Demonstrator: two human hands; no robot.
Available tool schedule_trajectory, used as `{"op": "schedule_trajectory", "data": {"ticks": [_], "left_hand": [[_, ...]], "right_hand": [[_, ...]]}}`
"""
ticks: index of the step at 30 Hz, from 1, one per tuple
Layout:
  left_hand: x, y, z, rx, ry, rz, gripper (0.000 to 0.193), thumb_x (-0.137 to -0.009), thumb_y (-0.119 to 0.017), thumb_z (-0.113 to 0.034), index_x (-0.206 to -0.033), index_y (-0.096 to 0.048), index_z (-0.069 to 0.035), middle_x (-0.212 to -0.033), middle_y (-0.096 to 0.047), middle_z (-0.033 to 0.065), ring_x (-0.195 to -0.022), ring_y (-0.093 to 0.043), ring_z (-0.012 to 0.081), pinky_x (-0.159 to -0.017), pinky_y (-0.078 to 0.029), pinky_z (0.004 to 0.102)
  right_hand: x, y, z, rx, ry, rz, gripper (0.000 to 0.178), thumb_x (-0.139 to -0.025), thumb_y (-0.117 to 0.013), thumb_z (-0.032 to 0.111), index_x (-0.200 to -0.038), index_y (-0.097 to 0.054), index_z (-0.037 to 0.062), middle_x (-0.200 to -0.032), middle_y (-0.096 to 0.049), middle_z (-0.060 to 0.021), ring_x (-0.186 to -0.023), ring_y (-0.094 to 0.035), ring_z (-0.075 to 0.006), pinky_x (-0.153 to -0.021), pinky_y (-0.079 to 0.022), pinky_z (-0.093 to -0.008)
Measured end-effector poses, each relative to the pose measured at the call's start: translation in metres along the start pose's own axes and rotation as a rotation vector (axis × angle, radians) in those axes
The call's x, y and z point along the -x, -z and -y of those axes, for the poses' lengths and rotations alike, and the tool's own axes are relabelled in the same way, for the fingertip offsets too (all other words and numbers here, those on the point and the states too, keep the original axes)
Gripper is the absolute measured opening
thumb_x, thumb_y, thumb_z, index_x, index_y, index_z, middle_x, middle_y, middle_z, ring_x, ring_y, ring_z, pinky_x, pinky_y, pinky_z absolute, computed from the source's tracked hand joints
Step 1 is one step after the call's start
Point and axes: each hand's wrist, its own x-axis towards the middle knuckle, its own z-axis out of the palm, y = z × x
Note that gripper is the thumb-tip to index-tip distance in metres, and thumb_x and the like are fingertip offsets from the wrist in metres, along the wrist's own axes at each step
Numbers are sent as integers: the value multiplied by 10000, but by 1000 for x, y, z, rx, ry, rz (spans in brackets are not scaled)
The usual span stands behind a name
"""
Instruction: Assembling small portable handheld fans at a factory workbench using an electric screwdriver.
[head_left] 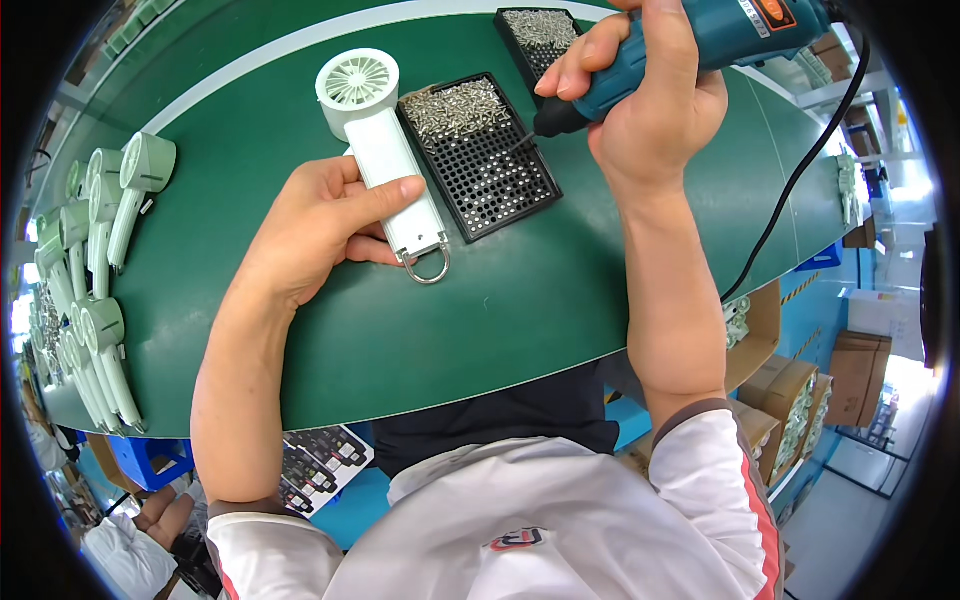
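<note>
My left hand [318, 215] is closed round the handle of a pale green handheld fan [385, 150], thumb across its front. The fan's round grille points away from me, and a metal loop [430, 268] sticks out of its near end. Gripped in my right hand [660, 120] is a teal electric screwdriver [690, 45] with a black nose. Its thin bit reaches over the right edge of a black screw tray [485, 165]; whether it touches a screw I cannot tell. Loose screws are heaped in the tray's far part, and others stand in its holes.
A second black screw tray [540, 35] lies farther back. Several more pale green fans [105, 200] stand along the left side of the green table [450, 340]. The screwdriver's black cord [800, 170] hangs down at the right. Cardboard boxes [785, 400] stand beyond the table's right edge.
</note>
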Motion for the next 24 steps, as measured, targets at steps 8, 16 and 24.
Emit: {"op": "schedule_trajectory", "data": {"ticks": [8,16,24], "left_hand": [[0,0,0,-6,1,4,500,-937,-781,-287,-1154,-635,139,-961,-731,174,-785,-743,188,-638,-637,253],[1,-1,-1,-11,-9,7,486,-946,-770,-294,-1137,-648,136,-945,-732,171,-773,-740,184,-634,-635,250],[0,0,-1,-17,5,-9,526,-956,-754,-331,-1130,-644,153,-932,-735,182,-760,-753,202,-650,-645,276]], "right_hand": [[-1,1,-3,0,7,32,339,-1068,-566,249,-1036,-606,-86,-638,-591,-77,-469,-587,-165,-460,-549,-336],[6,-8,-1,132,11,114,241,-1033,-630,157,-934,-645,-62,-625,-627,-74,-478,-596,-136,-466,-526,-286],[6,-10,-1,156,79,175,233,-1031,-632,152,-955,-651,-67,-634,-636,-70,-484,-591,-121,-474,-520,-266]]}}
